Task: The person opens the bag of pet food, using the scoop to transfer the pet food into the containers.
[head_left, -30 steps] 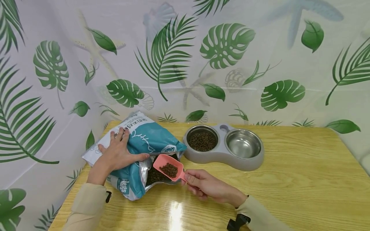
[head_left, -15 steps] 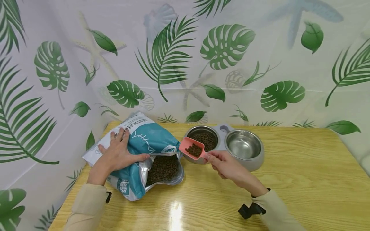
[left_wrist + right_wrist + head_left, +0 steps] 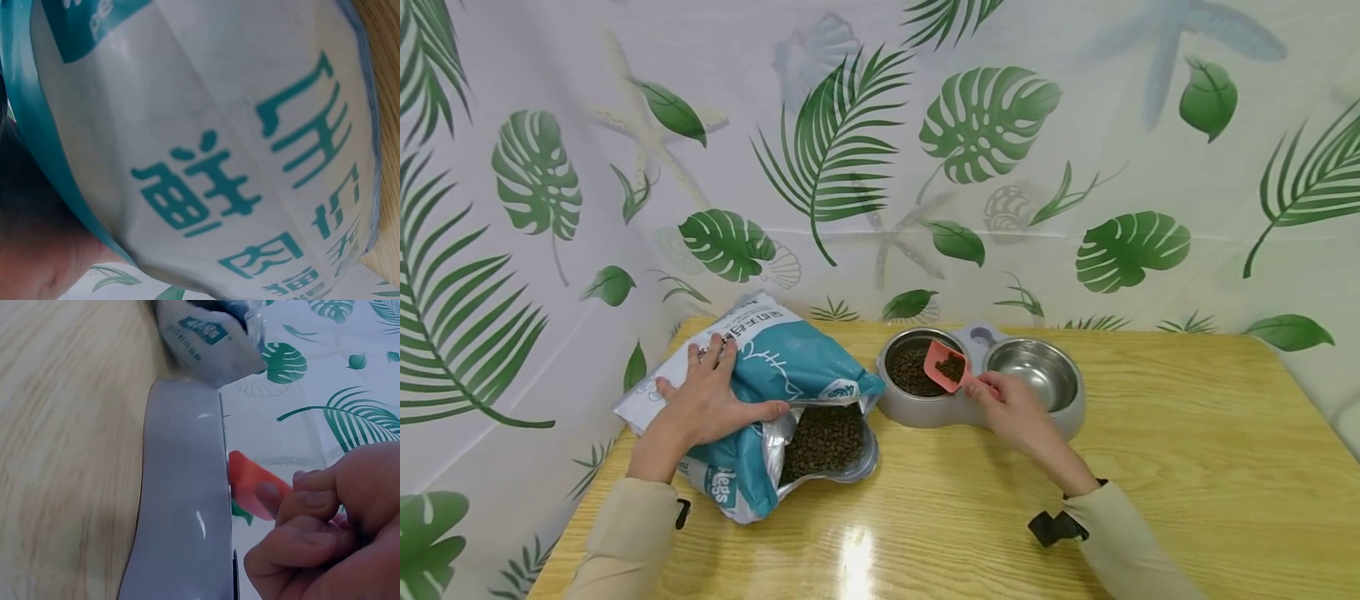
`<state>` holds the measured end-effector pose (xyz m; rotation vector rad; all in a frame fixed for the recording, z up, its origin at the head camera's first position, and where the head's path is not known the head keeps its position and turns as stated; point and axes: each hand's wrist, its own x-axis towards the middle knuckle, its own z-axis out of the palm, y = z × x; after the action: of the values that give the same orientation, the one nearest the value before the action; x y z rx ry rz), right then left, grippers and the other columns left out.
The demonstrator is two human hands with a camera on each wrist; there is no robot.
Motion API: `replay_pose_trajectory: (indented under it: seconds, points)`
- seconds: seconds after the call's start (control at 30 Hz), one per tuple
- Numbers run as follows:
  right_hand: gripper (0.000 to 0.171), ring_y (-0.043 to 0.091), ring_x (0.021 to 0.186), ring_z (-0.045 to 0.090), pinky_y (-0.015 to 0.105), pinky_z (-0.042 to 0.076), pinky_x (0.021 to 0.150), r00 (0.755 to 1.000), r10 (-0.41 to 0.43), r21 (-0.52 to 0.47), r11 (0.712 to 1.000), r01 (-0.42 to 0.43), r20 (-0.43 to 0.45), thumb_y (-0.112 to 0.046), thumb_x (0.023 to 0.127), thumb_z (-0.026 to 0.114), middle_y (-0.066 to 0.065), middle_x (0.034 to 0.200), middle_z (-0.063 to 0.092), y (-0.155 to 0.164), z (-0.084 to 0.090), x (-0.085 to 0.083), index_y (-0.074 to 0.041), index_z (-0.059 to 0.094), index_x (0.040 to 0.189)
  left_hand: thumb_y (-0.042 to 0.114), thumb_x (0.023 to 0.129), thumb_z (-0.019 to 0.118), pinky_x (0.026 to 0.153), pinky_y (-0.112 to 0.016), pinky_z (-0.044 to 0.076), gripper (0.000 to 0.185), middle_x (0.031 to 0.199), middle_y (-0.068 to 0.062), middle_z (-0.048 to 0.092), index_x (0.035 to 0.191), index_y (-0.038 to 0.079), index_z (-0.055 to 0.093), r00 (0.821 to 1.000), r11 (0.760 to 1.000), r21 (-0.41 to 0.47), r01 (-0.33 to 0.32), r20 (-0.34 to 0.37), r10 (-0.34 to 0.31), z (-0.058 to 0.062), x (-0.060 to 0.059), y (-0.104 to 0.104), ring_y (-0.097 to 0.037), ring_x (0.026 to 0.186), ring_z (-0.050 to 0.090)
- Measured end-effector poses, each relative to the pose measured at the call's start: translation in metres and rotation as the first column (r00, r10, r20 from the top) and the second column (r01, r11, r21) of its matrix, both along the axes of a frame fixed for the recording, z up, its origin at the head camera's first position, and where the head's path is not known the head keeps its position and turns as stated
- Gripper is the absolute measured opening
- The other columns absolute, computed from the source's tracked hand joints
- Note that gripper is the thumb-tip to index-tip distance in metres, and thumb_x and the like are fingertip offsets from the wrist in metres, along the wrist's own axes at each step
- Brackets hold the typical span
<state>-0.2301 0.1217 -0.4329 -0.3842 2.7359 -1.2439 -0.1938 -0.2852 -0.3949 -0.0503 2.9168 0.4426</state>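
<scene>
A teal and white pet-food bag [image 3: 775, 367] lies open on the wooden table, with brown kibble [image 3: 823, 439] showing in its mouth. My left hand [image 3: 707, 400] rests flat on top of the bag [image 3: 237, 156]. My right hand [image 3: 1011, 404] pinches the handle of a pink scoop [image 3: 946, 365] that carries kibble. The scoop is tilted over the left bowl [image 3: 913, 367] of a grey double feeder [image 3: 970, 412]. That left bowl holds kibble; the right steel bowl [image 3: 1032, 379] is bare. In the right wrist view the scoop [image 3: 250, 484] shows beyond the feeder's wall [image 3: 181, 506].
The wooden table [image 3: 1187, 467] stretches to the right and front of the feeder. A leaf-print curtain [image 3: 925, 167] closes off the back and left sides. A black strap [image 3: 1051, 527] sits at my right wrist.
My right hand has lifted the filled scoop out of the bag's mouth and carried it right and back, over the feeder's left bowl, where it now tilts. The left hand has stayed put.
</scene>
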Motion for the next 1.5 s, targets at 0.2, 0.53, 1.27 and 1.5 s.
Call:
replay_pose_trajectory:
  seconds: [0.2, 0.53, 1.27, 1.5]
  points:
    - [0.033, 0.012, 0.054, 0.032, 0.028, 0.028, 0.055, 0.988, -0.013, 0.134, 0.990, 0.034, -0.156, -0.020, 0.106, 0.058, -0.003, 0.059, 0.033, -0.005, -0.004, -0.009, -0.006, 0.058, 0.075, 0.086, 0.078, 0.060, 0.103, -0.092, 0.002, 0.134, 0.171, -0.027, -0.001, 0.164, 0.000, 0.004, 1.000, 1.000, -0.007, 0.001, -0.005, -0.001, 0.000, -0.001, 0.001, -0.057, 0.154, -0.006]
    - [0.029, 0.013, 0.053, 0.037, 0.027, 0.029, 0.053, 0.979, 0.060, 0.270, 0.963, -0.006, -0.194, -0.018, 0.105, 0.058, 0.001, 0.059, 0.043, -0.021, -0.005, -0.015, -0.007, 0.060, 0.078, 0.086, 0.078, 0.060, 0.102, -0.092, 0.002, 0.133, 0.171, -0.027, -0.001, 0.165, 0.001, 0.004, 1.000, 1.000, -0.004, 0.005, -0.007, -0.005, 0.000, -0.002, 0.003, -0.057, 0.154, -0.006]
    - [0.026, 0.021, 0.052, 0.048, 0.035, 0.039, 0.045, 0.905, 0.066, 0.448, 0.882, 0.144, -0.421, -0.020, 0.103, 0.062, 0.007, 0.063, 0.052, -0.014, -0.005, -0.007, -0.005, 0.058, 0.083, 0.086, 0.078, 0.060, 0.102, -0.092, 0.002, 0.134, 0.171, -0.027, -0.001, 0.165, 0.001, 0.004, 1.000, 1.000, 0.006, 0.003, -0.007, -0.003, -0.002, -0.001, 0.000, -0.057, 0.154, -0.007]
    - [0.026, 0.017, 0.058, 0.046, 0.030, 0.037, 0.054, 0.991, -0.044, 0.135, 0.989, 0.061, -0.124, -0.020, 0.110, 0.047, 0.006, 0.069, 0.052, -0.007, -0.001, -0.003, 0.000, 0.059, 0.099, 0.086, 0.078, 0.060, 0.102, -0.093, 0.002, 0.134, 0.171, -0.027, -0.001, 0.165, 0.001, 0.004, 1.000, 1.000, 0.006, 0.004, -0.015, -0.004, -0.002, -0.001, -0.001, -0.057, 0.154, -0.007]
